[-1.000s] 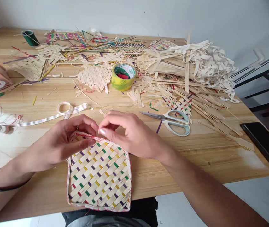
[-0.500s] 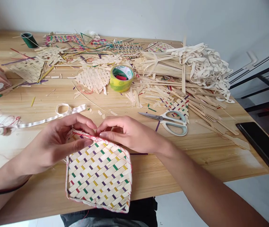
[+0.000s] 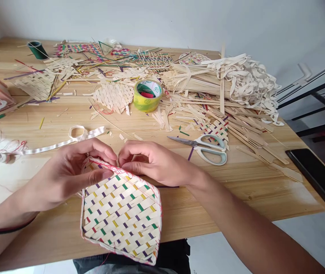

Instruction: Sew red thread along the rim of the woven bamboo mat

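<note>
A woven panel (image 3: 122,213) of pale strips with green, purple, yellow and red bits hangs tilted over the table's front edge. White tape stitched with red thread binds its border. My left hand (image 3: 78,173) grips the upper left edge, thumb on the face and fingers behind. At the middle of the top edge, my right hand (image 3: 148,161) has thumb and forefinger pinched together against the binding. Whether a needle or thread lies between those fingertips is too small to tell. Red thread (image 3: 139,182) runs slack across the panel's upper right part.
Scissors (image 3: 200,146) lie right of my right hand. Behind are a yellow tape roll (image 3: 148,97), loose strips and a heap of white ribbon (image 3: 249,82). White tape (image 3: 50,146) lies left; a phone (image 3: 313,179) sits at the right edge.
The panel's lower end has swung slightly down and to the right. Both hands keep their hold on the top edge, and the right hand has shifted very little.
</note>
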`<state>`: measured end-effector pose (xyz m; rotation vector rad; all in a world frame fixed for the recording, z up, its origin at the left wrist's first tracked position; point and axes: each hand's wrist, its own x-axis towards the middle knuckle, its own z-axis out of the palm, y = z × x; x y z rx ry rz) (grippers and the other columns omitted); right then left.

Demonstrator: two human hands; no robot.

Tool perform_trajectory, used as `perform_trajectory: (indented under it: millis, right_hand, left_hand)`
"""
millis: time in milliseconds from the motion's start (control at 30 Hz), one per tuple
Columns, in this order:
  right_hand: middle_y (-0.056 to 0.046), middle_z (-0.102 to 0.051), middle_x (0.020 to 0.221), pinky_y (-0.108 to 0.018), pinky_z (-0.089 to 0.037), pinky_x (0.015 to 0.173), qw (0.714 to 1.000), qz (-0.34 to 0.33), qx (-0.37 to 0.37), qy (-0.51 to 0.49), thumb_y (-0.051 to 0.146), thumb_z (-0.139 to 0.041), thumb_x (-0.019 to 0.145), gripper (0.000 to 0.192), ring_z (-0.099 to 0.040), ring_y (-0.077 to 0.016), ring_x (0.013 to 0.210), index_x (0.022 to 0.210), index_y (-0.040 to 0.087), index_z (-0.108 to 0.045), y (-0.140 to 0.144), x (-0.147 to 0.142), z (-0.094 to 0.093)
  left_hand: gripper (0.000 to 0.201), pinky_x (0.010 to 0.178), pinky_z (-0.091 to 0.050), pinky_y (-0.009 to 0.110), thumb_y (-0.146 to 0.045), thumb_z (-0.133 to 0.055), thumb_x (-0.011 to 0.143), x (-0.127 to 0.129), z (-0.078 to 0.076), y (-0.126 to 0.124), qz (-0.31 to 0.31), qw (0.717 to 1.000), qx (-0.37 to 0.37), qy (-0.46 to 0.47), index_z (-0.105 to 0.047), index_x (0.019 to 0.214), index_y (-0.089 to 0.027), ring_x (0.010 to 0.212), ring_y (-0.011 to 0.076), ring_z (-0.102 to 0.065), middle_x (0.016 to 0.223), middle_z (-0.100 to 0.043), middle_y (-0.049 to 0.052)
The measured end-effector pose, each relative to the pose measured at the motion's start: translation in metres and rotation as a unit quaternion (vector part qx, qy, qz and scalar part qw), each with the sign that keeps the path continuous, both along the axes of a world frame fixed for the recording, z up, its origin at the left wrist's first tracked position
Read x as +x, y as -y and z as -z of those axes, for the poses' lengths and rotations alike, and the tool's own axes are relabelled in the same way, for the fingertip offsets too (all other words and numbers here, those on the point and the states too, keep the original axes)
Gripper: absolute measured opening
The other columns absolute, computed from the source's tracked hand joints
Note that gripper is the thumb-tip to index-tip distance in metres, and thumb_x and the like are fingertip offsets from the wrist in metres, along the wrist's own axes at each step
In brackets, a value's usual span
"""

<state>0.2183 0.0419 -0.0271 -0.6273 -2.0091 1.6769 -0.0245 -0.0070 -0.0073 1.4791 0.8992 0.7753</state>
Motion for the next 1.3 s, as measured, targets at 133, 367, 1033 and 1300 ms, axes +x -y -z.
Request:
perform_trajectory:
  millis: [133, 367, 1033, 1300]
  right_hand:
    - [-0.003, -0.070, 0.097, -0.028, -0.051, 0.086, 0.997, 0.010, 0.080, 0.018, 0.013, -0.065, 0.101, 0.011, -0.064, -0.0148, 0.092, 0.092, 0.017, -0.066, 0.000, 0.001, -0.003]
    - [-0.002, -0.067, 0.092, -0.029, -0.047, 0.085, 0.985, 0.012, 0.164, 0.058, 0.006, -0.061, 0.102, 0.017, -0.061, -0.0152, 0.089, 0.089, 0.017, -0.065, 0.000, 0.004, -0.007]
    - [-0.001, -0.066, 0.090, -0.028, -0.047, 0.081, 0.992, 0.022, 0.105, 0.061, 0.010, -0.062, 0.099, 0.015, -0.059, -0.0146, 0.085, 0.087, 0.018, -0.062, -0.007, 0.013, -0.008]
    - [0.000, -0.059, 0.087, -0.026, -0.048, 0.075, 0.995, 0.088, 0.036, 0.008, 0.018, -0.055, 0.103, 0.011, -0.058, -0.0127, 0.079, 0.092, 0.018, -0.056, -0.015, 0.021, -0.012]
  left_hand:
    - [0.007, 0.067, -0.057, 0.013, -0.021, -0.078, 0.097, 0.001, 0.000, -0.001, -0.005, 1.000, -0.013, 0.001, -0.077, 0.103, -0.025, 0.078, 0.0099, -0.072, 0.091, -0.076, -0.001]
    - [0.006, 0.065, -0.056, 0.016, -0.022, -0.076, 0.098, -0.001, 0.005, 0.000, 0.011, 1.000, -0.019, -0.004, -0.075, 0.104, -0.022, 0.078, 0.0126, -0.072, 0.089, -0.077, 0.001]
    - [0.015, 0.054, -0.054, 0.017, -0.036, -0.089, 0.083, -0.002, -0.008, 0.004, -0.084, 0.994, -0.071, 0.005, -0.079, 0.086, -0.027, 0.062, 0.0134, -0.064, 0.073, -0.067, 0.001]
    - [0.012, 0.053, -0.053, 0.016, -0.036, -0.087, 0.086, -0.005, -0.007, 0.001, -0.044, 0.998, -0.051, -0.010, -0.080, 0.088, -0.027, 0.061, 0.0122, -0.064, 0.076, -0.068, 0.001]
